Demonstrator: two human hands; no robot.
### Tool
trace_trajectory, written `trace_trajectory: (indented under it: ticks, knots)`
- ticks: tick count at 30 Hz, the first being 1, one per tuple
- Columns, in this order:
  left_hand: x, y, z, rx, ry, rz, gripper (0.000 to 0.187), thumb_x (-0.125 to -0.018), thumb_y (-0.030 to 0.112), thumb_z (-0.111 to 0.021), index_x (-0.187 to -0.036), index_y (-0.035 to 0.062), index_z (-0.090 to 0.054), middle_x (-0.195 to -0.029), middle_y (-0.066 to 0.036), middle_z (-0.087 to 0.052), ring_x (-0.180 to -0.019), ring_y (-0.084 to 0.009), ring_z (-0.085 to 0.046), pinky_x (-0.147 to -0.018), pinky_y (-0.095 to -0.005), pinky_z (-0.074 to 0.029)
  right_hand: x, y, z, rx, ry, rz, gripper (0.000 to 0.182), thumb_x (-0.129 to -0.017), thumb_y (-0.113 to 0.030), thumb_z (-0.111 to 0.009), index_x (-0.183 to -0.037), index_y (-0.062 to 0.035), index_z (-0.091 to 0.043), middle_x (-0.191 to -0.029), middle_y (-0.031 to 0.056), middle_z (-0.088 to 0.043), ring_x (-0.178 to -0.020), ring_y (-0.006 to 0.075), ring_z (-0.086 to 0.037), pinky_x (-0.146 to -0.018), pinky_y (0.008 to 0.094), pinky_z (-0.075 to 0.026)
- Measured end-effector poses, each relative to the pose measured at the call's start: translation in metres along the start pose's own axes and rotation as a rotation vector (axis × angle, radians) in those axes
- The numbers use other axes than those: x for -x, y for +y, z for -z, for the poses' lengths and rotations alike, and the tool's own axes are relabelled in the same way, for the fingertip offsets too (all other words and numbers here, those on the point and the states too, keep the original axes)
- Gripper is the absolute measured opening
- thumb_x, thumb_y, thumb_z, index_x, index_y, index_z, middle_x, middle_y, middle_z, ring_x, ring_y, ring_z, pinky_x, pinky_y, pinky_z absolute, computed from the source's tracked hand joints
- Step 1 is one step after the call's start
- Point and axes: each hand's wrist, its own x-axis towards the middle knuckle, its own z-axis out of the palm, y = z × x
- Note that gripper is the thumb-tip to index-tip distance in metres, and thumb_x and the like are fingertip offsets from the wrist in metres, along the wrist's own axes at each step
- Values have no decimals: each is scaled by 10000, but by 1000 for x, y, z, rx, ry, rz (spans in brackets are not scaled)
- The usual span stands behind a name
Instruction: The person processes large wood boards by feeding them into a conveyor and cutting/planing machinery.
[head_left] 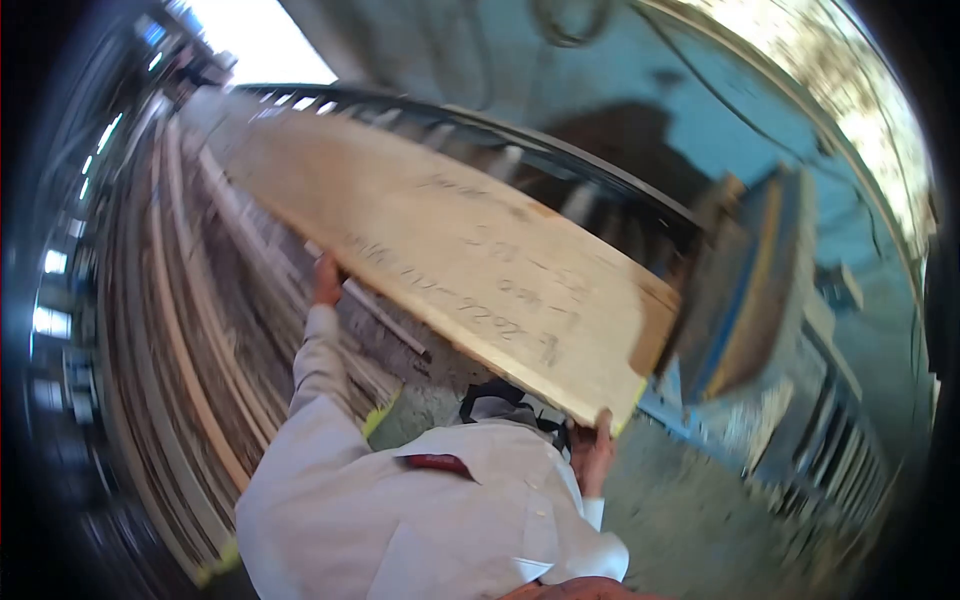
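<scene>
A long, wide wooden board [430,230] with handwritten marks and numbers stretches from in front of my body toward the far upper left. My left hand [327,280] grips its near long edge, partway along, with the arm stretched out. At the near end, close to my waist, my right hand [594,452] holds the corner, thumb on the upper face and fingers mostly hidden below. The board lies tilted across the view, and its far end is blurred.
Long timber strips [190,330] lie stacked on the left. Behind the board runs a dark metal roller frame [480,130]. A blue and yellow machine part [750,290] stands at right, beside a blue slatted frame [830,430]. The concrete floor [670,500] shows at lower right.
</scene>
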Motion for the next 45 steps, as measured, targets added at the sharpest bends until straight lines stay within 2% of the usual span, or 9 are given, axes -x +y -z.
trace_trajectory:
  ticks: [18, 24, 28, 30, 33, 38, 42, 44, 45]
  knots:
    - [3, -21, -9, -37, 197, 22, 530, -1006, 410, -570, -1242, -63, -608, -1187, -113, -671, -1041, -198, -626, -907, -331, -473, -51, 2, 49, 97, -184, -288, 650, -981, -559, -539, -1434, -99, -473, -1406, 115, -555, -1263, 269, -540, -1083, 423, -436]
    - [-42, -31, 0, -39, 344, 59, 544, -996, 419, -590, -1252, -61, -599, -1160, -132, -684, -982, -226, -671, -850, -346, -533, -11, -13, -18, 35, -248, -414, 767, -970, -655, -470, -1356, 4, -539, -1361, 129, -590, -1222, 266, -549, -1080, 405, -411]
    - [-74, -58, 13, -96, 519, 77, 614, -958, 475, -629, -1242, -67, -581, -1144, -147, -668, -988, -255, -667, -829, -363, -546, -46, -2, 42, 48, -269, -502, 729, -970, -652, -461, -1400, -67, -515, -1319, 111, -618, -1158, 248, -582, -1037, 397, -443]
    - [-76, -62, 16, -240, 500, 45, 820, -934, 622, -550, -1279, -120, -514, -1316, -270, -563, -1181, -367, -580, -943, -462, -482, -47, -4, 45, 22, -190, -526, 692, -977, -629, -471, -1378, -68, -533, -1240, 98, -656, -1120, 222, -605, -999, 360, -468]
    - [-76, -64, 17, -216, 453, -42, 816, -932, 622, -542, -1283, -114, -517, -1316, -293, -559, -1186, -398, -574, -955, -465, -474, -49, -8, 56, 114, -288, -501, 666, -980, -622, -472, -1339, -66, -554, -1188, 80, -666, -1045, 196, -622, -922, 324, -494]
    - [-47, -55, -7, -266, 512, -23, 767, -933, 598, -550, -1184, -126, -575, -1190, -299, -627, -1102, -401, -616, -900, -460, -486, -28, -18, 42, 156, -49, -287, 685, -966, -644, -490, -1296, -48, -565, -1124, 84, -673, -900, 191, -636, -742, 315, -526]
    - [21, -49, -53, -293, 558, -19, 722, -943, 586, -542, -1079, -120, -607, -1013, -262, -668, -924, -371, -637, -783, -474, -487, -18, -50, 78, 366, -168, -303, 744, -929, -680, -531, -1310, -41, -553, -1155, 110, -669, -964, 212, -649, -787, 336, -557]
    - [62, -46, -77, -327, 568, -1, 707, -949, 583, -538, -1060, -112, -606, -979, -243, -658, -888, -346, -622, -759, -471, -479, -8, -53, 95, 277, 122, -112, 806, -890, -718, -560, -1321, -36, -547, -1184, 123, -661, -1004, 237, -654, -832, 348, -567]
    - [80, -49, -84, -363, 578, 11, 692, -955, 580, -534, -1040, -103, -604, -945, -224, -647, -852, -322, -608, -735, -467, -471, -9, -55, 115, 195, 20, -96, 828, -881, -715, -578, -1342, -28, -534, -1239, 143, -634, -1062, 272, -638, -888, 396, -553]
